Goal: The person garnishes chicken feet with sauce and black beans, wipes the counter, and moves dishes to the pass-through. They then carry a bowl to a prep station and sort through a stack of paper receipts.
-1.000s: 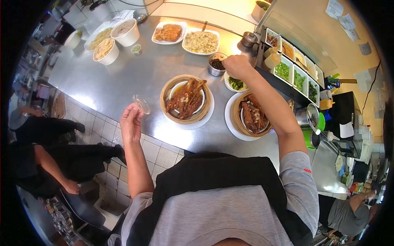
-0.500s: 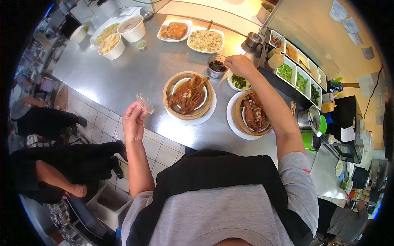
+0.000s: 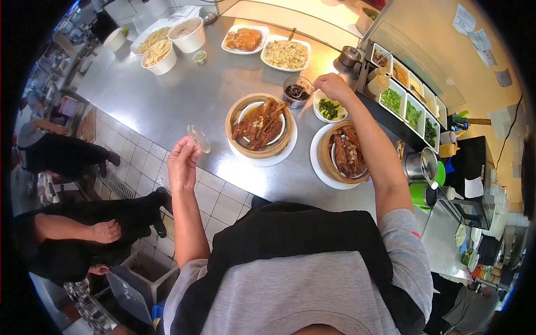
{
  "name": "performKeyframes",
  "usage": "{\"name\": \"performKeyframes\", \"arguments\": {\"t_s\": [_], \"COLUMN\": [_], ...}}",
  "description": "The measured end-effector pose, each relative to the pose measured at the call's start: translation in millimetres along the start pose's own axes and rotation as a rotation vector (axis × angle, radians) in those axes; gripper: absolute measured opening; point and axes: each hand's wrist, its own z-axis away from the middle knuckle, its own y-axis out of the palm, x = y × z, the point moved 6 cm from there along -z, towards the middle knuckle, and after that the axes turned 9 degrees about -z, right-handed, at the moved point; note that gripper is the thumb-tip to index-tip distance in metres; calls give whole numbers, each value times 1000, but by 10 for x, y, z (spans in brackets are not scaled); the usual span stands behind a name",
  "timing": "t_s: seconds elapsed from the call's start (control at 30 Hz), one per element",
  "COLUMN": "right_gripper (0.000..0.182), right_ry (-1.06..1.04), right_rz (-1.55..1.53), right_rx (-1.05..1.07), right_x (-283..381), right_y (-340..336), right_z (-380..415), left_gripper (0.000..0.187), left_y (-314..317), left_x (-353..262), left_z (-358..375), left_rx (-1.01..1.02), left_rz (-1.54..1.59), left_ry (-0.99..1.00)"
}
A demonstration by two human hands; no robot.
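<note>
My left hand (image 3: 182, 162) is closed in a pinch on a small clear plastic lid (image 3: 199, 139), held out past the counter's near edge. Further right, my right hand (image 3: 331, 87) grips the handle end of a spoon (image 3: 301, 92). The spoon's bowl dips into a round cup of dark chunky sauce (image 3: 293, 94). A bowl of cooked greens (image 3: 329, 108) sits just below that hand. Between my hands stands a bamboo steamer (image 3: 230, 124) with braised, sauced meat on the bone (image 3: 262, 125), on a white plate. A second steamer (image 3: 325, 153) of similar meat rests under my right forearm.
Dishes of fried food (image 3: 243, 39) and fried rice (image 3: 286, 54) stand at the back. Tubs (image 3: 187, 36) and a small cup of green sauce (image 3: 200, 56) are back left. A topping rack (image 3: 414, 114) borders the right. Co-workers (image 3: 78, 231) stand at left.
My right hand has shifted slightly right, the spoon still in the sauce cup. My left hand keeps its hold on the lid. At left, a co-worker's arm has moved and the bin area looks different.
</note>
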Motion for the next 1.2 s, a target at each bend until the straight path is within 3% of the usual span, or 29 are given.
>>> {"name": "performKeyframes", "arguments": {"t_s": [0.1,0.2,0.33,0.43,0.53,0.63,0.73,0.83,0.93,1.03,1.13,1.2], "right_gripper": [17,16,20,15,9,6,10,16,20,17,15,13], "right_ry": [172,30,-325,-737,-846,-991,-884,-581,-264,-311,-464,-477], "right_rz": [-98,-185,-139,196,497,575,474,56,41,575,788,766], "right_rx": [-25,-31,-61,-145,-194,-270,-257,-226,-215,-265,-175,-138], "right_x": [282,592,1030,1371,1461,1482,1430,1155,930,827,583,530], "right_y": [-107,-87,237,527,614,632,580,395,55,0,231,316], "right_z": [239,455,912,1296,1455,1511,1452,1171,861,649,425,398], "left_gripper": [13,14,13,14,16,14,12,12,13,13,13,13], "left_y": [0,-30,-3,38,0,-1,34,18,6,-9,7,18], "left_x": [-16,-17,-13,-19,7,-13,-22,-6,13,44,64,64], "left_z": [33,51,62,58,45,67,74,60,48,25,3,-5], "left_rx": [-15,-21,-6,14,30,13,-6,-15,-20,-30,-26,-22], "left_rz": [9,5,15,1,-24,-17,5,9,10,5,4,10], "left_ry": [2,-1,2,3,1,-3,-4,-11,-11,-16,-16,-14]}}
